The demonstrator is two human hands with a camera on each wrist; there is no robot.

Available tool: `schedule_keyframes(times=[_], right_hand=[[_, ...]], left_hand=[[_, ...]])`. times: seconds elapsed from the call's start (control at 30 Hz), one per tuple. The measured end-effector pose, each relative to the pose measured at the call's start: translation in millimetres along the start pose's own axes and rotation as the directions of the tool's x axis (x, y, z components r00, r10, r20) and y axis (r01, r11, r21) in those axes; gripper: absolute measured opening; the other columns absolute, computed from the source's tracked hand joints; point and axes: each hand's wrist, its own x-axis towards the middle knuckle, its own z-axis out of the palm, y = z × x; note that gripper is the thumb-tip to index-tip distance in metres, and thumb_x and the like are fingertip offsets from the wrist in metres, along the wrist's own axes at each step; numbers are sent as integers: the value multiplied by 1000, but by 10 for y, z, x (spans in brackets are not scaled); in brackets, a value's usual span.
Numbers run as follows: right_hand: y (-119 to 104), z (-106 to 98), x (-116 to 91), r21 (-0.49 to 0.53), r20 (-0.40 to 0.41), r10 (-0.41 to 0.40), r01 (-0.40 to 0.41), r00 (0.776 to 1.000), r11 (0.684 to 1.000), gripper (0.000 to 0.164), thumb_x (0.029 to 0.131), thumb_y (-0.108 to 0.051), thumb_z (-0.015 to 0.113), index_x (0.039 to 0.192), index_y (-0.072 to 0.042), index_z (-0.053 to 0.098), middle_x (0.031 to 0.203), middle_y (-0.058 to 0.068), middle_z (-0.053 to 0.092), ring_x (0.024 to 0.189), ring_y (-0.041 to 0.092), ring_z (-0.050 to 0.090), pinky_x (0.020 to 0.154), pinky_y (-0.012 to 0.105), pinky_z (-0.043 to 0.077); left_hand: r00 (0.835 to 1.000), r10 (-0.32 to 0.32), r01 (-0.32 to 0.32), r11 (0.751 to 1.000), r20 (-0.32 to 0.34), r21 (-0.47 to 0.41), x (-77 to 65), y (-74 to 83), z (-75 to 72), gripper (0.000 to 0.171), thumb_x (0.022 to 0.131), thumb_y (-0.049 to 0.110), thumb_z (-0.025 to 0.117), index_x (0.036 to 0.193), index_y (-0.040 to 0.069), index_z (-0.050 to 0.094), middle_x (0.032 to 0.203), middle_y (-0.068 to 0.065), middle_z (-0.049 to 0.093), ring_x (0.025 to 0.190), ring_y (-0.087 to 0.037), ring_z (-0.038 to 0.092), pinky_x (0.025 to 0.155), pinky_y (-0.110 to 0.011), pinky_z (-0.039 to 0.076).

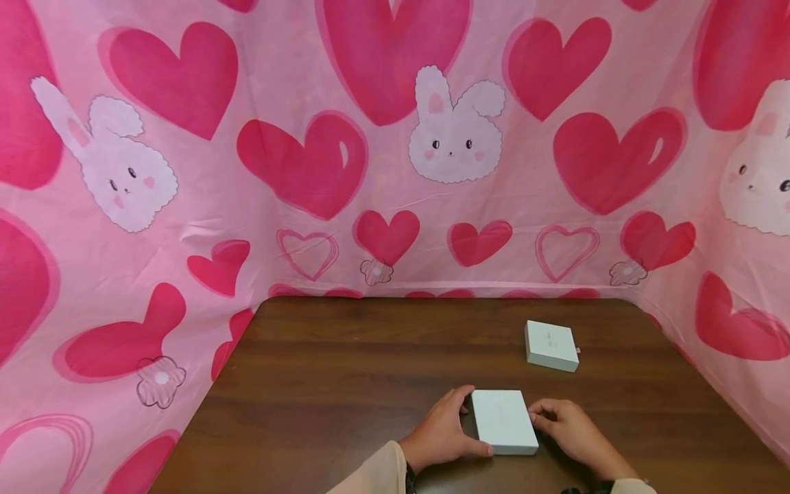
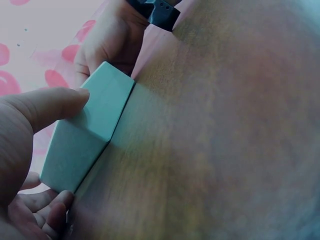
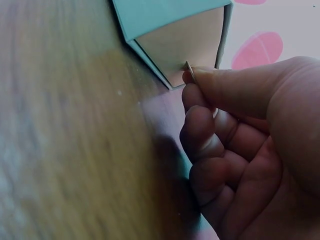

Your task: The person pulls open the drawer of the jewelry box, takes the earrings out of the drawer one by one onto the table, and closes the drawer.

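so the pale box in play (image 1: 505,422) is sitting flat on the brown wooden worktop (image 1: 345,370), near edge of the setup, right between both hands. left hand (image 1: 441,429) has it gripped, thumb against the near side and fingers round by the far left corner. right hand (image 1: 570,429) is narrowed to a pinch, thumb and finger on a thin little tab (image 3: 190,71) poking out of the box's end panel (image 3: 185,40). a second pale box (image 1: 551,345) lies farther back and a bit right, turned at an angle, well apart from the left hand. pink cloth (image 1: 278,82) with hearts and bunnies surrounds the back and sides.
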Motion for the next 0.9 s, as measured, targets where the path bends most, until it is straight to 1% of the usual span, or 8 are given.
schedule_keyframes(times=[0.23, 0.43, 0.63, 0.73, 0.9], right_hand=[[5, 3, 2, 2, 5, 27, -27, 1000, 1000, 4, 92, -10, 66, 93, -11, 69, 86, 0, 62, 80, 19, 53, 68, 34, 43], [4, -6, -1, -18, -7, 12, -12, 1000, 1000, 3, 92, -11, 66, 91, -11, 69, 88, -1, 63, 80, 18, 53, 70, 33, 45], [18, -4, -16, -44, -15, -21, 21, 1000, 999, 7, 93, -14, 65, 88, -11, 68, 82, -2, 60, 75, 13, 51, 66, 29, 42], [29, -4, -24, -45, -27, -24, 23, 999, 999, 7, 93, -13, 64, 87, -11, 67, 79, -3, 59, 73, 11, 51, 64, 28, 41], [50, -6, -29, -32, -43, -3, 2, 999, 999, 5, 92, -9, 65, 88, -11, 68, 77, -2, 58, 73, 12, 52, 64, 28, 41]], left_hand=[[1000, -6, 6, 1000, 10, 0, -4, -4, 6, 96, 64, 47, 89, 142, 17, 43, 124, 9, 51, 101, -3, 52, 83, -28, 46], [1000, -6, 6, 1000, 11, 0, -1, 0, 4, 96, 64, 47, 89, 142, 16, 43, 126, 9, 50, 102, -3, 52, 84, -29, 45], [1000, -4, 4, 1000, 2, -15, 7, -11, 11, 95, 64, 45, 90, 142, 18, 43, 124, 9, 50, 100, -4, 52, 81, -28, 46], [1000, 5, -5, 1000, -8, -16, 8, -12, 16, 95, 63, 44, 90, 142, 18, 44, 123, 10, 50, 100, -3, 52, 81, -28, 46], [1000, 2, -3, 1000, -8, -19, 5, -15, 17, 95, 63, 46, 90, 141, 19, 44, 122, 11, 50, 100, -3, 52, 81, -28, 46]])
